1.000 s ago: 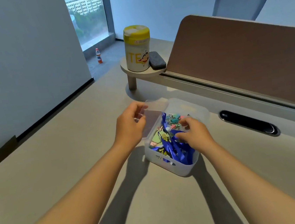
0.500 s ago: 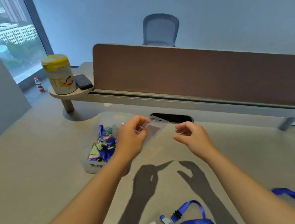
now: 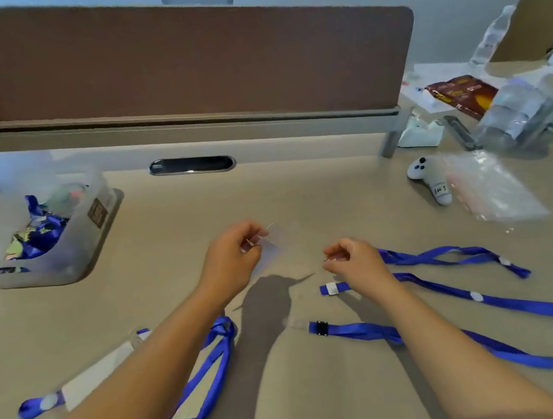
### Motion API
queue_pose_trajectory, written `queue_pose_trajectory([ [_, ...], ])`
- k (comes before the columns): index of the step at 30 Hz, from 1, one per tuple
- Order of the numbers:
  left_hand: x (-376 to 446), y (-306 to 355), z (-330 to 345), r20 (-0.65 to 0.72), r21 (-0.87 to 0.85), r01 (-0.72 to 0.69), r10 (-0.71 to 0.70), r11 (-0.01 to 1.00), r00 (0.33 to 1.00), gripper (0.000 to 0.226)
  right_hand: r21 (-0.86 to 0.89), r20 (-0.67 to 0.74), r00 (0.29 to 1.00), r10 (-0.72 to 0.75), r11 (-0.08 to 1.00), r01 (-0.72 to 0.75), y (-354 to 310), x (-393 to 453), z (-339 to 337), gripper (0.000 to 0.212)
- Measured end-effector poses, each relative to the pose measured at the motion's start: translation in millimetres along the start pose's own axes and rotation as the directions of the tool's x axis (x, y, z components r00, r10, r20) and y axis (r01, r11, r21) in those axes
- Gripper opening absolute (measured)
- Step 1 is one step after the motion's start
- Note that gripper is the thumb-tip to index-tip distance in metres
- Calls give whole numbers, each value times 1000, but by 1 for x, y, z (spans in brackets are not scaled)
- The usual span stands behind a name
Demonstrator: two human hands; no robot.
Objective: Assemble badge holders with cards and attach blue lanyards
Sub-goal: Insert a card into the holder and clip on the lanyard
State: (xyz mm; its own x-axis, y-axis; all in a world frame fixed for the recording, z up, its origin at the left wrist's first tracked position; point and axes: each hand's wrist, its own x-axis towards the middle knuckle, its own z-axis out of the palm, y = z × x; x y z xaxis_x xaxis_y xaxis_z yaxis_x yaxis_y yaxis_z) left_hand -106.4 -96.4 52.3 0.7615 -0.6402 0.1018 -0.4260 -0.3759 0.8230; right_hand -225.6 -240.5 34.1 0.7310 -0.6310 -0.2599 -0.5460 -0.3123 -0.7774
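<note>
A beige surface (image 3: pixel 300 189) runs below a brown divider panel (image 3: pixel 183 65), with blue lanyards (image 3: pixel 445 253) lying loose and a clear bin (image 3: pixel 76 246) at left. The left hand (image 3: pixel 231 266) pinches a clear badge holder (image 3: pixel 272 244) just above the surface; the right hand (image 3: pixel 355 260) hovers beside it, fingers curled, whether on something small I cannot tell.

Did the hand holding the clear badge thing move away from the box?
Yes. The left hand holding the clear badge holder was over the plastic box before; now it is well to the right of it, above the bare desk.

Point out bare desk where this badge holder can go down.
Bare desk lies between the bin and the left hand, up to the cable slot. Lanyards crowd the right, and the near left.
</note>
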Motion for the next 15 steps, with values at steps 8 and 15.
queue_pose_trajectory([
  [8,-7,-20,20,-51,31,85,-84,996,995,22,-325,273,959,74,946,20,44,-9,44,27],
  [15,-13,-26,22,-48,46,100,-97,994,994,21,-461,276,961,6,878,127,42,-11,48,13],
])
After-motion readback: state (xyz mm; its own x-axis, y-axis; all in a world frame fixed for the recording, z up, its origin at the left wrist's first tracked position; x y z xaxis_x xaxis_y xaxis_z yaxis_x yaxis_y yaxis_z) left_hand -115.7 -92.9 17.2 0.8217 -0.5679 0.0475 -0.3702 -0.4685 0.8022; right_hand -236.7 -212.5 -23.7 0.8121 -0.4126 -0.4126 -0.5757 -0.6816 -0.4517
